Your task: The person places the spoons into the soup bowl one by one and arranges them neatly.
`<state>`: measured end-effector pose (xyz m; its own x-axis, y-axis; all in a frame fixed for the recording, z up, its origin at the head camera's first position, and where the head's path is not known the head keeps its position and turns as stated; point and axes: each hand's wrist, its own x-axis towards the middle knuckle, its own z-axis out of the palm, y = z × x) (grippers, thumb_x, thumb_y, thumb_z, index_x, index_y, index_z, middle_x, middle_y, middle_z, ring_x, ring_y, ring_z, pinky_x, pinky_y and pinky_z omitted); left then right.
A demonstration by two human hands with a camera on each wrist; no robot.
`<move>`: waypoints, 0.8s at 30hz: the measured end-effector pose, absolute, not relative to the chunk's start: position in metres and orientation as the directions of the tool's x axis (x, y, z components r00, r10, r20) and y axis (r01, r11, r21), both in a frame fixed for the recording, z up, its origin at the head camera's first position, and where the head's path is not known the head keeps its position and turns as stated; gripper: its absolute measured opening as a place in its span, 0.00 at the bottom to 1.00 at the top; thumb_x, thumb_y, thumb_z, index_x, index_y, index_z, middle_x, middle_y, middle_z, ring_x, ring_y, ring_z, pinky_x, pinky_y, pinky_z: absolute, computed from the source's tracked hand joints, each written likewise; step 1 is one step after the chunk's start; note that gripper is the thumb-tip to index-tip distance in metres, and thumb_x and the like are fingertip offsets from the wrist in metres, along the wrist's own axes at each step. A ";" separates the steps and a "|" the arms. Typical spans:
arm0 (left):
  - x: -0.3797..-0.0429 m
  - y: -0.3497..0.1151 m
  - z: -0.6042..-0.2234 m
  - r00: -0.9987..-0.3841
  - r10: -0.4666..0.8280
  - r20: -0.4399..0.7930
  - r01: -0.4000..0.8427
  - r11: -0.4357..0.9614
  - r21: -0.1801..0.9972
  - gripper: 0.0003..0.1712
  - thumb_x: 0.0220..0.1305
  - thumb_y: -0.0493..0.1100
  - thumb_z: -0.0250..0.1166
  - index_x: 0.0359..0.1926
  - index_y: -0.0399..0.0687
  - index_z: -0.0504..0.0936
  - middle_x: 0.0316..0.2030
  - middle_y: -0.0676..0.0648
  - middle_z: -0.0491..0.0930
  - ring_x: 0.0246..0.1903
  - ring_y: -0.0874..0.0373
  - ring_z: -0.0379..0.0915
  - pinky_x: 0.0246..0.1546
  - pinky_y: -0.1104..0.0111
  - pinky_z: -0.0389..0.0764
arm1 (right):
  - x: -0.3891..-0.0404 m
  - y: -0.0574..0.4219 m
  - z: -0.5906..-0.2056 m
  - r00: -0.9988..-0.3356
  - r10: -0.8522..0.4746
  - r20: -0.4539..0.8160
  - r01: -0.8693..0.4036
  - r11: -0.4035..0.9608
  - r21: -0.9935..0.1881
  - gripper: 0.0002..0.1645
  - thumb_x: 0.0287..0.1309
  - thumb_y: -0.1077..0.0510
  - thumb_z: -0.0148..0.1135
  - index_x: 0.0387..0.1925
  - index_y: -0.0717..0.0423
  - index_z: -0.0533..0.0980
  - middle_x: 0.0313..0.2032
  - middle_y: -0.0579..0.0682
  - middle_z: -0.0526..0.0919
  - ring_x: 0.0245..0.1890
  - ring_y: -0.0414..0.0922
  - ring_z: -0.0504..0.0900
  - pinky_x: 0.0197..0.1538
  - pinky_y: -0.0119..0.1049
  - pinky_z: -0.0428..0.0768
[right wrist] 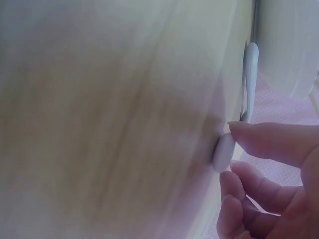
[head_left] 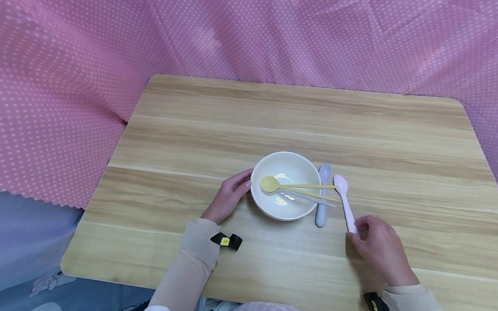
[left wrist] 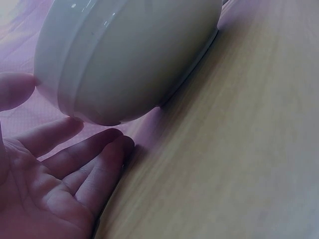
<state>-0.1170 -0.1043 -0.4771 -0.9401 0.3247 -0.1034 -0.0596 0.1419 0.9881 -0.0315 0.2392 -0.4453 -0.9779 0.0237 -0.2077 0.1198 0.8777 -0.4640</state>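
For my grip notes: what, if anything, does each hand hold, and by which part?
The right hand pinches the pink spoon by its handle end. The left hand only touches the white bowl at its left side.

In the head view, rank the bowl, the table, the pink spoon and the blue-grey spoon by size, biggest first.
1. Table
2. White bowl
3. Pink spoon and blue-grey spoon: too alike to rank

wooden table [head_left: 251, 114] | white bowl [head_left: 288, 162] | blue-grey spoon [head_left: 321, 215] | pink spoon [head_left: 345, 203], contact unclear

Pink polka-dot cloth [head_left: 254, 35] hangs behind a pale wood-grain table [head_left: 234, 108] with rounded corners
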 end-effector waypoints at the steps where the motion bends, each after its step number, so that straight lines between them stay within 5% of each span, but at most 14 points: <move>1: -0.118 -0.105 -0.482 -0.942 0.321 -0.102 -0.059 0.142 0.988 0.26 0.72 0.43 0.49 0.68 0.42 0.63 0.67 0.46 0.64 0.66 0.57 0.60 0.67 0.68 0.61 | -0.032 0.239 -0.445 -0.977 0.024 -0.211 0.122 0.878 -0.462 0.19 0.46 0.62 0.69 0.39 0.68 0.77 0.34 0.60 0.80 0.31 0.50 0.75 0.35 0.47 0.76; 8: -0.117 -0.104 -0.485 -0.948 0.310 -0.071 -0.026 0.149 0.988 0.26 0.71 0.47 0.51 0.67 0.44 0.65 0.66 0.47 0.66 0.65 0.59 0.62 0.67 0.67 0.63 | -0.034 0.238 -0.444 -0.968 0.056 -0.246 0.158 0.896 -0.415 0.16 0.47 0.62 0.67 0.39 0.67 0.78 0.33 0.58 0.80 0.29 0.48 0.74 0.29 0.38 0.73; 24: -0.114 -0.103 -0.465 -0.938 0.324 -0.122 -0.071 0.164 0.984 0.26 0.72 0.41 0.49 0.67 0.39 0.62 0.67 0.42 0.64 0.67 0.54 0.59 0.67 0.66 0.61 | -0.035 0.241 -0.442 -0.988 0.018 -0.152 0.076 0.920 -0.385 0.13 0.46 0.63 0.62 0.36 0.68 0.79 0.28 0.57 0.79 0.25 0.48 0.74 0.27 0.43 0.74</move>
